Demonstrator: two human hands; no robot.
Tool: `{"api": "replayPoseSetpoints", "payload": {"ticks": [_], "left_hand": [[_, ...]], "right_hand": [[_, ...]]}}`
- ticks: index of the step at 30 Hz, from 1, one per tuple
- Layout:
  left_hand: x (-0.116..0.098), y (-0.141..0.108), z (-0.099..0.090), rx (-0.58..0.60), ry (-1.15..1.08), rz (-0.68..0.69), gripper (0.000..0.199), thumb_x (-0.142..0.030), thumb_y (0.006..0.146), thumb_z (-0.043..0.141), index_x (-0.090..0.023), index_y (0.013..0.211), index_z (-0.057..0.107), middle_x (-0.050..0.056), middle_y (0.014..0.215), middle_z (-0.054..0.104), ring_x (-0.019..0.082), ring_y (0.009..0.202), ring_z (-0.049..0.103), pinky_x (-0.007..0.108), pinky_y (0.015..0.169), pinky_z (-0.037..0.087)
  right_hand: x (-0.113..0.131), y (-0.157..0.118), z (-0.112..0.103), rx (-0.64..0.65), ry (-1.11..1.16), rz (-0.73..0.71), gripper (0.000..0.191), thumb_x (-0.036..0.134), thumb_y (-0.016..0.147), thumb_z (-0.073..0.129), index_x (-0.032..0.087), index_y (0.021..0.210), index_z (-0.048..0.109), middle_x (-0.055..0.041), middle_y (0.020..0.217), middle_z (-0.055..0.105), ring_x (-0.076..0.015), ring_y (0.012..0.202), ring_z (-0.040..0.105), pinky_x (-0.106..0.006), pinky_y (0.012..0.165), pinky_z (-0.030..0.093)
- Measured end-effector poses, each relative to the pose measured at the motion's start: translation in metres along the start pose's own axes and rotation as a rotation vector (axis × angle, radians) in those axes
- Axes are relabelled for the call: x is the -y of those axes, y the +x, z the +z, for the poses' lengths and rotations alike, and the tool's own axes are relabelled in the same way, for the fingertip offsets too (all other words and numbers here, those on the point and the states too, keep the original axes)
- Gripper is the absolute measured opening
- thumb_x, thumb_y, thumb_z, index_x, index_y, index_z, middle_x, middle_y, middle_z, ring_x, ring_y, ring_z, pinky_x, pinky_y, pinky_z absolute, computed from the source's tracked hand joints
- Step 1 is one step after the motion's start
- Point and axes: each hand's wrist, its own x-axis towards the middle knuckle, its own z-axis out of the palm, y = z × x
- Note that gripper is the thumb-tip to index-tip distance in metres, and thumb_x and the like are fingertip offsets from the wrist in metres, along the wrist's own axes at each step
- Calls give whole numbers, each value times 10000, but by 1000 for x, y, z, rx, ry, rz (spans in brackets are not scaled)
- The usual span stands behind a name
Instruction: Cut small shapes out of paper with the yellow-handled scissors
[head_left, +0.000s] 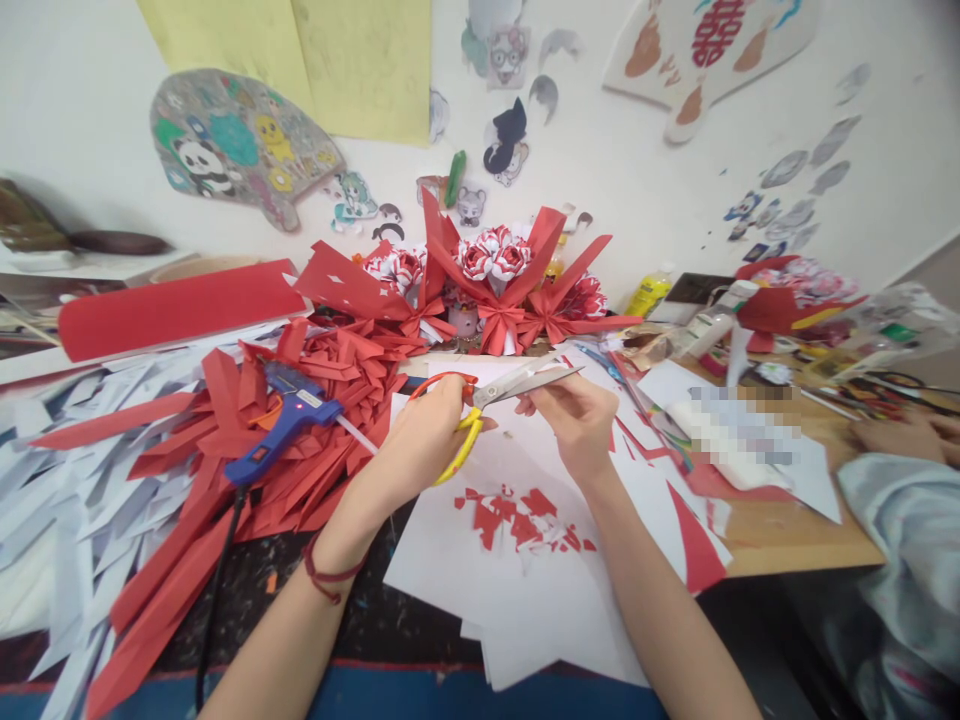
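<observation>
My left hand point(433, 430), with a dark red cord round the wrist, is closed on scissors point(504, 388) with red and yellow handles. The blades point right and look slightly parted. Beside the blade tips, my right hand point(576, 420) is pinched closed. Whatever its fingertips hold is too small or hidden to make out. Below both hands, red and white paper scraps point(517, 520) lie on stacked white paper sheets point(547, 620).
A blue glue gun point(289, 420) rests on piled red folded paper strips point(322, 480), beside white ones point(112, 450). Red paper bouquets point(495, 275) stand against the wall. At right are bottles point(724, 315) and another person's sleeve point(907, 520).
</observation>
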Motion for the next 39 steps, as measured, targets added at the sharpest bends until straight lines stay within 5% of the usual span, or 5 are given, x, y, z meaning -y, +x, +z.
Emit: {"api": "replayPoseSetpoints", "payload": {"ticks": [39], "left_hand": [[-2,-2,-3,43,-33,12,262,-450,891,437,-193,928,398,71,853,604,227,735,601,303,579,375]], "right_hand": [[2,1,-3,10,-68,-23,112,263,787,644,166,786,700,-34,675,667,-160,576,645,-302,550,554]]}}
